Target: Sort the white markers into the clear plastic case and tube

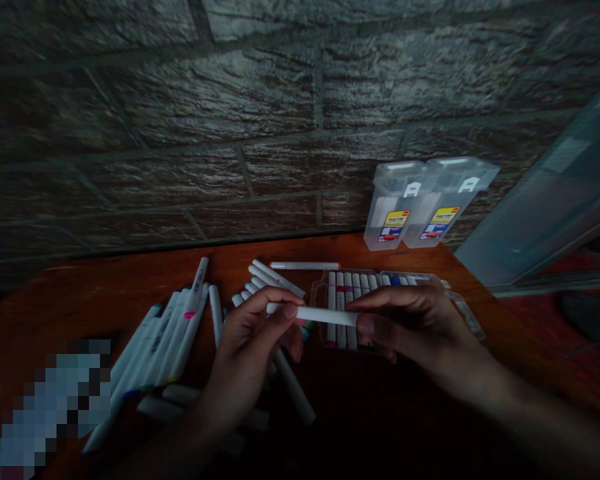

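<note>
Both of my hands grip one white marker, held level above the wooden table. My left hand pinches its left end between thumb and fingers. My right hand pinches its right end. Just behind the marker lies a clear plastic case with several markers lined up inside. Loose white markers with coloured caps lie scattered on the table to the left of my left hand.
Two clear plastic marker boxes with yellow labels stand upright against the dark brick wall at the back right. A single marker lies behind the case. A translucent panel leans at the right. A blurred patch covers the lower left.
</note>
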Available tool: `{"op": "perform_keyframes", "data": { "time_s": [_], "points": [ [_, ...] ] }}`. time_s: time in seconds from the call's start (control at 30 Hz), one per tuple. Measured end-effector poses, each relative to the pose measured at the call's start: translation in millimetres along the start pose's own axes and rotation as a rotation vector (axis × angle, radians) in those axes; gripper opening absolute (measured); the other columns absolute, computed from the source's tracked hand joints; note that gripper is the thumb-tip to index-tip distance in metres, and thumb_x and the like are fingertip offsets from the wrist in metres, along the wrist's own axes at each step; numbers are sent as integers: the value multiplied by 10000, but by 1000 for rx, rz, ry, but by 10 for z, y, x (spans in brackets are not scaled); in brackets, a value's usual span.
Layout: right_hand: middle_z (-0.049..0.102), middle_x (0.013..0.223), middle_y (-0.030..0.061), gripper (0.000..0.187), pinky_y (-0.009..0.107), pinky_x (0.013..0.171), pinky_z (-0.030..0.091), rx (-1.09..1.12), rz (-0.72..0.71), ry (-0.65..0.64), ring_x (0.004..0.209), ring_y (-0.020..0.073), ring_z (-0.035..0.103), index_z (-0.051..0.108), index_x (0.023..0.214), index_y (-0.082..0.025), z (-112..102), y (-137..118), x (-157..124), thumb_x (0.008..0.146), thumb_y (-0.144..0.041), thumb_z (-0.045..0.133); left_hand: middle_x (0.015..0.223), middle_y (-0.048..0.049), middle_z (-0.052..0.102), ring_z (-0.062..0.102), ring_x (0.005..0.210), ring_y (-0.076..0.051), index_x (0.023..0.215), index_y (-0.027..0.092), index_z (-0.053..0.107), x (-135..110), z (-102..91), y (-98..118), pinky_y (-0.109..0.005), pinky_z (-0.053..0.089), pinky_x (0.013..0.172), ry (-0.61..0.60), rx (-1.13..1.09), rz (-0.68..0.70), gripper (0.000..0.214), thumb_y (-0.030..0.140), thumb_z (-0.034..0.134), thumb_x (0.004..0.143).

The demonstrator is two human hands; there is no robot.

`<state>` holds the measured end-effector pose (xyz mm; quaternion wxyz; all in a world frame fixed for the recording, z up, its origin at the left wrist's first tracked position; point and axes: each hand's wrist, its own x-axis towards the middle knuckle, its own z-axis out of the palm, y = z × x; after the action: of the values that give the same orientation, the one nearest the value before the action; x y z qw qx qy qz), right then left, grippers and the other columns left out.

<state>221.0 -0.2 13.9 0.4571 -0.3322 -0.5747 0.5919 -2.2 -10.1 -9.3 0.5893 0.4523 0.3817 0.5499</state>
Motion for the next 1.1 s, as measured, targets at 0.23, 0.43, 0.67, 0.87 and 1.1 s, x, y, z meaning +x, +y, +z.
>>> {"op": "perform_keyframes", "data": {
  "time_s": [0.23, 0.43, 0.67, 0.87, 1.1],
  "points": [
    [785, 767, 38, 181, 126, 489, 517, 72, 18, -47, 506, 59, 623, 842, 1074, -289, -24, 4, -21, 904, -261, 785, 699, 33, 652, 578, 475, -97, 905, 179, 725, 19, 24, 19, -261, 542, 496, 35, -75, -19, 136, 305, 765, 874],
    [801, 818, 46, 217, 151, 536, 543, 112, -1, -86, 546, 68, 651, 817, 1149, -298, -18, 9, -22, 947, -269, 746, 682, 33, 647, 570, 458, -96, 893, 171, 714, 16, 29, 34, -256, 536, 476, 54, -116, -29, 129, 283, 770, 861],
    [772, 750, 51, 187, 183, 578, 536, 98, 9, -126, 584, 89, 651, 848, 1049, -216, -32, 0, -44, 978, -318, 708, 660, 37, 623, 564, 456, -103, 888, 173, 716, 33, 30, 33, -270, 548, 469, 57, -129, -29, 99, 268, 743, 882],
    [742, 713, 36, 213, 177, 609, 543, 109, 16, -130, 606, 86, 652, 850, 1033, -211, -37, -3, -35, 1004, -326, 672, 661, 41, 606, 551, 465, -97, 875, 169, 716, 12, 43, 55, -264, 547, 472, 80, -121, -42, 107, 267, 760, 871],
    [812, 828, 48, 209, 154, 529, 548, -5, -113, -9, 542, 74, 655, 823, 1101, -252, -16, 28, -34, 927, -172, 740, 643, 39, 610, 547, 462, -96, 885, 166, 729, 17, 39, 48, -261, 555, 464, 87, -97, -50, 164, 312, 795, 851]
  ]
}}
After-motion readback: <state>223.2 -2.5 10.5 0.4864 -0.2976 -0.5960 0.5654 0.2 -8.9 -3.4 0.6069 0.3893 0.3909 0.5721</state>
